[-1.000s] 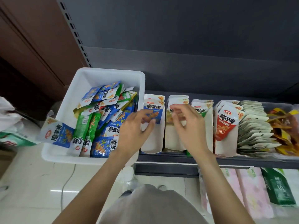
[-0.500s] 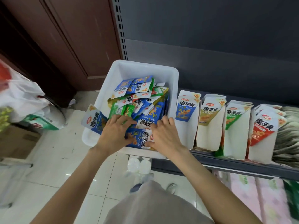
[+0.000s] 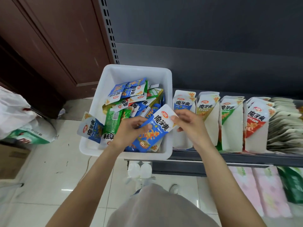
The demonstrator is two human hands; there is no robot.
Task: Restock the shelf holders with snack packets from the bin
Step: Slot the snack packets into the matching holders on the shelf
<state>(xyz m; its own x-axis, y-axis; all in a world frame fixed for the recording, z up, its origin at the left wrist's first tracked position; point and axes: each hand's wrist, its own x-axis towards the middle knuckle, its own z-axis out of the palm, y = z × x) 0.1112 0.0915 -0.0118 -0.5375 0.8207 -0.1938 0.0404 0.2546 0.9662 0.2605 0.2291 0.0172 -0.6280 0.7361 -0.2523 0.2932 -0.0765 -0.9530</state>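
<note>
A white plastic bin (image 3: 114, 76) holds a heap of blue, green and white snack packets. Above its right front corner, both hands hold one blue-and-white snack packet (image 3: 157, 128). My left hand (image 3: 131, 131) grips its lower left part, and my right hand (image 3: 188, 125) pinches its upper right corner. Right of the bin, white shelf holders stand in a row: a blue-labelled holder (image 3: 184, 104), a yellow-labelled holder (image 3: 207, 108), a green-labelled holder (image 3: 231, 115) and a red-labelled holder (image 3: 256, 122).
The dark shelf edge (image 3: 246, 158) runs below the holders. Flat pale packets (image 3: 287, 128) are stacked at the far right. Pink packs (image 3: 262, 185) lie on the lower shelf. White bags (image 3: 19, 122) sit on the tiled floor at left, beside a brown door (image 3: 57, 46).
Both hands left the holders, dug into the bin's packets, and now lift one blue packet up between them. The camera view has swung left toward the bin.
</note>
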